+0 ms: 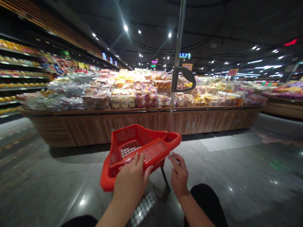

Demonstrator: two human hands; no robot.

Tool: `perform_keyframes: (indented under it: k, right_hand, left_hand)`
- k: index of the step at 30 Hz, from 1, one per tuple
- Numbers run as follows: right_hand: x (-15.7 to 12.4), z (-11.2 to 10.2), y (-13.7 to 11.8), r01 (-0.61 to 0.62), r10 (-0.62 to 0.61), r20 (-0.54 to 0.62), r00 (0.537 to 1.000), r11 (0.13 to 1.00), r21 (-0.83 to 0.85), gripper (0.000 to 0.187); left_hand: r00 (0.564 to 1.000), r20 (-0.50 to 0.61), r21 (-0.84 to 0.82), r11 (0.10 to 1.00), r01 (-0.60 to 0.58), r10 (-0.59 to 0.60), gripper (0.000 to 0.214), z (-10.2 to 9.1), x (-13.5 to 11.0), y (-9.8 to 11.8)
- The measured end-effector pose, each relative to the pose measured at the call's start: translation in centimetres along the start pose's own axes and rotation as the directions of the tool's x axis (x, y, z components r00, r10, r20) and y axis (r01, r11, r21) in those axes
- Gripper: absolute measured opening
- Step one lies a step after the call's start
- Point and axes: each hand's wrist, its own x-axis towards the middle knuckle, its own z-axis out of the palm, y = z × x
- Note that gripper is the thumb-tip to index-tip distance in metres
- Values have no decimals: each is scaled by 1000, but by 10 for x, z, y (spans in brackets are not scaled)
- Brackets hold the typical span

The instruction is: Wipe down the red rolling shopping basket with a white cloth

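A red plastic shopping cart (156, 150) stands in front of me, with a slotted basket and a faded panel on its handle bar. My left hand (131, 176) lies over the handle bar, fingers on top and thumb along the near side. Just right of the handle, my right hand (179, 171) is closed in a pinch. A small whitish scrap (170, 154) shows at its fingertips, too small to name. A metal pole (179, 34) with a dark grey loop grip (175, 78) rises from the cart's right end.
Ahead stands a long wood-panelled display counter (94, 124) heaped with packaged goods (123, 94). Stocked shelves (21, 72) run along the left, and another counter (284, 107) is at the right. The grey tiled floor (227, 170) is shiny. My dark-clothed knee (208, 201) shows below.
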Motion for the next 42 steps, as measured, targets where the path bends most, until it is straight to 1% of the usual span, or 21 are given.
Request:
perform_keyframes:
  k: [2,3,7,9,11,14,17,19,22,23,24,25,27,29,32,36,37,38,39,40,42]
  right_hand:
    - [5,-4,2,-29,27,-55,998,999,-27,57]
    - [7,-5,0,-27,26,-56,998,999,-28,57]
    - [18,-4,-7,85,-83,69,994,996,-26,60]
    - [25,-4,-4,138,-133,90,987,989,-54,60]
    - [30,-5,0,126,-122,50,991,987,-101,57]
    - [35,-8,0,59,-57,20,998,986,-159,53]
    - [38,-13,-6,97,-79,110,991,981,-168,57]
    - [46,-19,-7,132,-99,182,978,975,-179,59]
    - [74,-28,-5,95,-17,274,961,957,-275,56]
    - [86,-30,-4,81,30,331,943,945,-315,53]
    - [99,-29,-5,81,77,406,911,930,-358,50]
    - [111,-27,-6,78,136,480,867,913,-400,46]
    - [132,-17,-10,79,252,619,744,887,-456,36]
    - [148,-4,-12,80,304,685,662,880,-467,30]
    - [166,6,-10,74,320,765,558,900,-430,25]
    - [186,-6,-4,64,261,894,363,951,-303,19]
    - [190,-9,-4,57,241,915,325,960,-273,17]
    - [193,-11,-4,49,225,928,297,967,-250,17]
    - [194,-11,-5,41,213,935,284,971,-234,17]
    - [194,-9,-6,35,205,936,285,974,-224,17]
    - [193,-6,-8,27,198,930,309,976,-216,20]
  left_hand:
    - [1000,6,-3,1000,2,-2,45,-1,1,-3]
    - [1000,9,-8,1000,-1,1,44,-1,1,-4]
    - [1000,15,-37,999,-11,12,44,-1,1,-8]
    - [1000,13,-55,998,-20,20,44,-1,0,-9]
    - [1000,9,-75,997,-25,26,44,-2,0,-10]
    - [1000,1,-91,996,-10,10,43,-4,0,-10]
    - [1000,8,-92,996,6,-6,40,-6,1,-12]
    - [1000,20,-87,996,3,-1,40,-7,2,-13]
    - [999,32,-82,997,-15,18,42,-7,2,-14]
    - [999,37,-84,996,-15,18,42,-7,2,-14]
    - [999,41,-89,996,-12,16,43,-7,2,-14]
    - [999,45,-95,995,-8,12,43,-6,2,-13]
    - [999,48,-105,994,0,5,43,-5,3,-12]
    - [999,51,-114,994,3,3,44,-5,3,-11]
    - [998,63,-115,993,16,-9,44,-6,3,-13]
    - [997,71,-122,992,20,-12,44,-6,1,-18]
    - [997,71,-130,991,16,-7,44,-5,1,-19]
    - [997,72,-138,990,14,-4,45,-5,0,-21]
    - [997,76,-146,989,14,-3,45,-5,0,-21]
    - [996,84,-152,988,20,-7,46,-5,0,-22]
    - [993,113,-160,986,43,-25,46,-6,1,-23]
